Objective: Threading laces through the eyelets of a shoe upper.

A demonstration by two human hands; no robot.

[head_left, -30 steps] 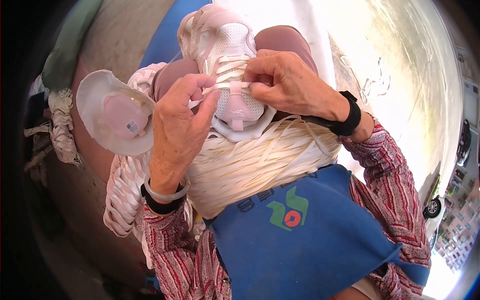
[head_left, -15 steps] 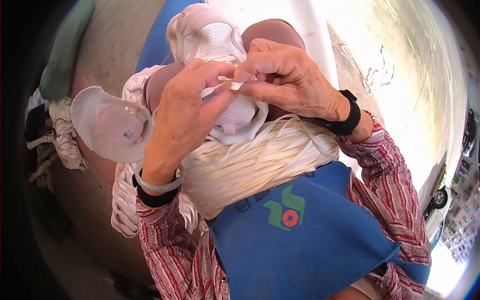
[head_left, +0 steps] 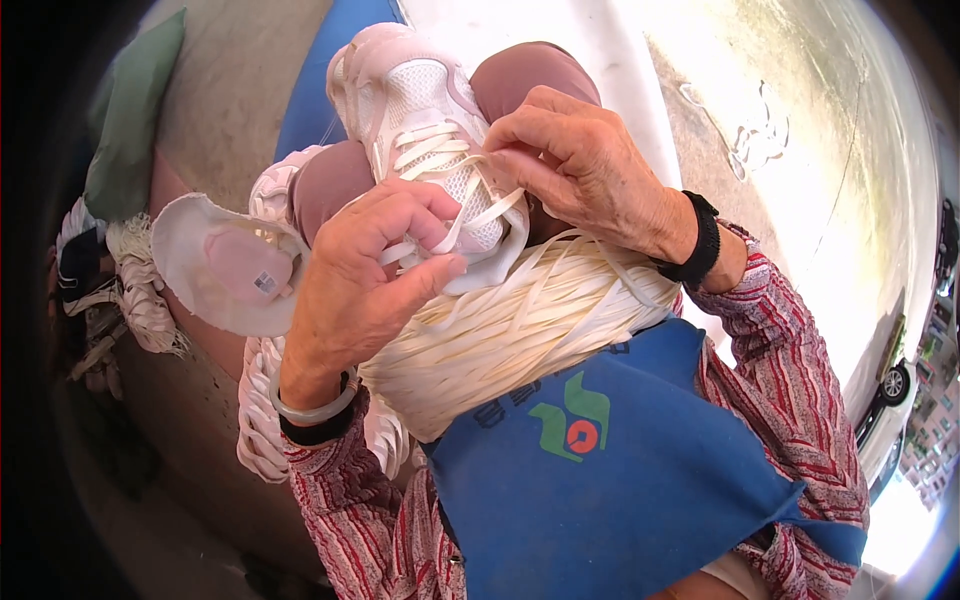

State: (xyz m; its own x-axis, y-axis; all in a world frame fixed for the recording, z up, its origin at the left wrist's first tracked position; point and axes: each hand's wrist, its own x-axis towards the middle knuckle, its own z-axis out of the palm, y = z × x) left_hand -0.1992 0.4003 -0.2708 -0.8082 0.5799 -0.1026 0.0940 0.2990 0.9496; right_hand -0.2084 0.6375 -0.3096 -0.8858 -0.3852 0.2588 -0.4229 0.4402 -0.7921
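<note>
A white and pink sneaker (head_left: 418,85) rests between my knees, its toe pointing away from me. White shoelace rows (head_left: 432,148) cross its front. My left hand (head_left: 365,265) is curled beside the near end of the shoe, a loose shoelace running between its bent fingers and thumb. On the other side, my right hand (head_left: 595,165) pinches a shoelace near the shoe's edge; its fingertips are partly hidden. A strand of lace (head_left: 495,210) loops between the two hands. Just below them, a thick bundle of cream-white laces (head_left: 520,300) lies across my lap.
A blue apron (head_left: 620,450) covers my lap. At left sits a white shoe piece with a pink insert (head_left: 240,262), above more bundled white laces (head_left: 262,410). A green cushion-like object (head_left: 135,120) stands far left. Loose laces (head_left: 750,140) lie on the floor at right.
My hands have moved apart, the left one down toward me. The laced front of the sneaker, covered before, now shows, and the lace stretches in a loop between my hands.
</note>
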